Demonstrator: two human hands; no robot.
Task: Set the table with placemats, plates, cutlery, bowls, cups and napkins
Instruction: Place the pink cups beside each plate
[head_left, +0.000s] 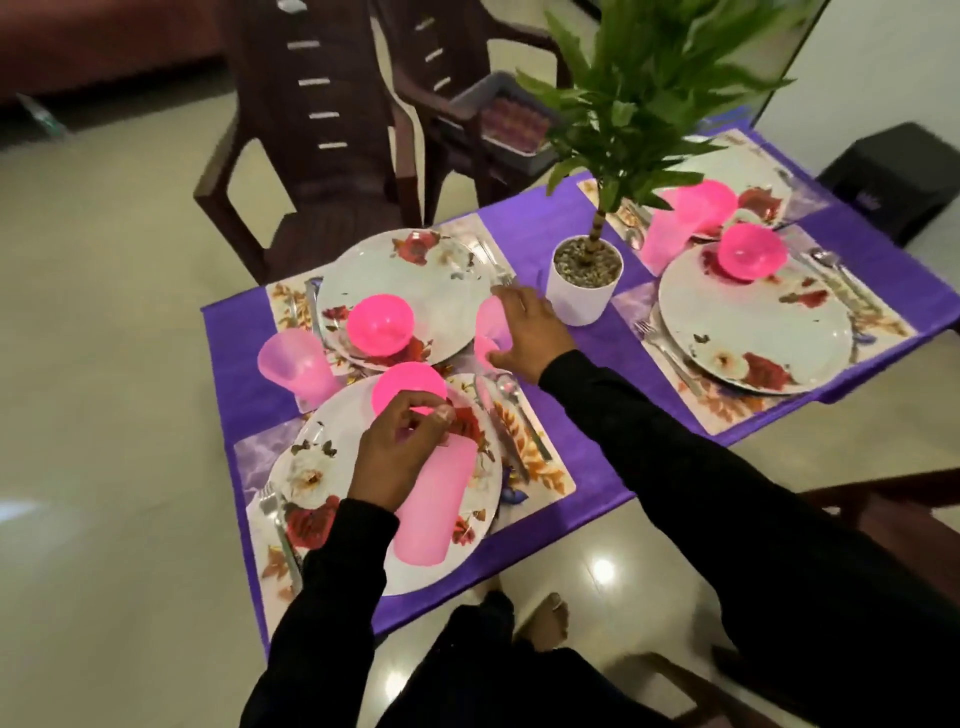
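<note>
My left hand (400, 457) grips a tall pink cup (434, 506) above the near floral plate (337, 499), which carries a pink bowl (408, 387). My right hand (524, 332) holds a second pink cup (491, 325) at the right edge of the far-left plate (436, 280), between that plate and the plant pot. A pink bowl (379, 325) sits on that far plate. Another pink cup (293, 364) stands at the left. Forks and knives lie beside the plates on floral placemats (540, 467).
A white pot with a green plant (584, 280) stands mid-table on the purple cloth (597, 364). Two more plates (753, 322) with pink bowls and cups are at the right. Brown chairs (322, 156) stand behind; one holds a basket (511, 119).
</note>
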